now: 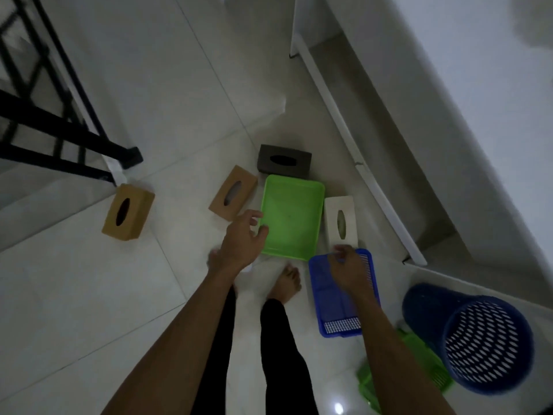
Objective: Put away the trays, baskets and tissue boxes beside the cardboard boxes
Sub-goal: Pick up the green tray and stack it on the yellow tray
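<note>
A green tray [294, 214] lies flat on the white floor ahead of my feet. My left hand [244, 239] hovers open at its left rim, fingers spread. A blue perforated tray [335, 307] lies to the right, and my right hand [348, 269] rests over its far end; whether it grips the rim I cannot tell. Around the green tray stand a black tissue box [284, 161], a tan tissue box [233, 196] and a white tissue box [341, 221]. A second tan tissue box [128, 212] sits further left.
A round blue mesh basket [475, 339] lies on its side at the right, with a green basket [425, 375] partly under my right arm. A black stair railing [59, 136] runs at the left. A white wall skirting [359, 157] and step border the right.
</note>
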